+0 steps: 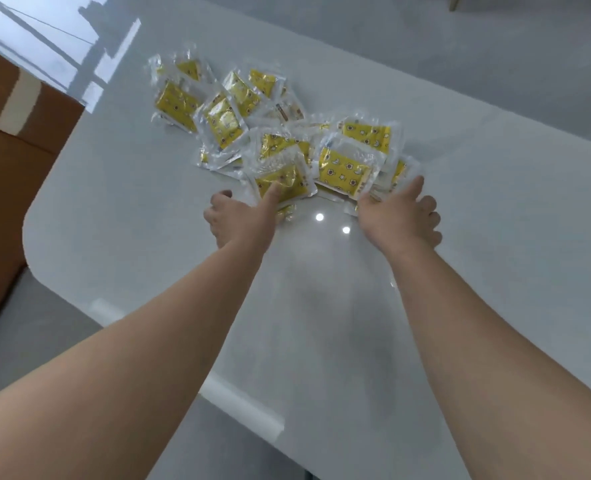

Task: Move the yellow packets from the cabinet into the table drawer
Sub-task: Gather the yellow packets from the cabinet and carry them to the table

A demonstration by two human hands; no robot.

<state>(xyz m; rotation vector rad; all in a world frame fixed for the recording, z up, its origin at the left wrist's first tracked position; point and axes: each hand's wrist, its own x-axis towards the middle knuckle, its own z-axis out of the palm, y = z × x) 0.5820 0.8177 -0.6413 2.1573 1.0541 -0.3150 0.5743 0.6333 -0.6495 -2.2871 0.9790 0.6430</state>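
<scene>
Several yellow packets (pixel 273 133) in clear wrapping, printed with stars and moons, lie scattered and overlapping on the glossy white table (pixel 321 323). My left hand (pixel 242 216) reaches to the near edge of the pile, its thumb pressed on the nearest yellow packet (pixel 287 178) and its fingers under that packet's edge. My right hand (pixel 401 216) lies at the pile's right near corner, thumb stretched along a packet (pixel 344 171), fingers curled on the table side. No drawer or cabinet is in view.
A brown cardboard box (pixel 13 161) with pale tape stands at the left, beside the table's rounded corner (pixel 30 237). The table's near edge runs diagonally toward the lower right. Grey floor lies beyond the table's far edge.
</scene>
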